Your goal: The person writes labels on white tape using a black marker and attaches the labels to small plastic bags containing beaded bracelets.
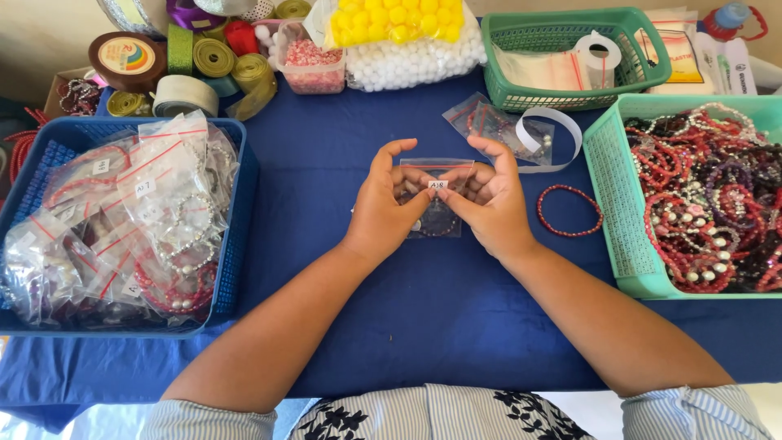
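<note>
Nearest the camera lay the person's striped sleeves and a dark floral garment [440, 415], from which both bare forearms ran forward over the blue cloth of the table [440, 326]. The left hand [383, 212] and the right hand [493, 208] met over a small clear zip bag [436, 195] with a red seal line and a small white sticker on its face; a dark beaded bracelet sat inside it. The left fingers [419, 200] and the right fingers [456, 202] pinched the bag from either side at the sticker, with both index fingers arched above its top edge. The bag sat just above the cloth at the middle of the table.

To handle it well, the sticker probably wanted pressing flat from its middle outward, with the bag held taut so the plastic did not wrinkle under it.

A loose red bead bracelet [569, 210] lay just beside the right hand. To the left stood a blue basket [236, 244] heaped with bagged, labelled bracelets; to the right, a teal basket [607, 187] of loose bracelets. Further off lay another filled bag [489, 122] and a curl of sticker backing strip [562, 130], then a green basket [562, 98], ribbon spools [212, 57] and bags of yellow and white pom-poms [407, 41]. Nothing crowded the hands.
</note>
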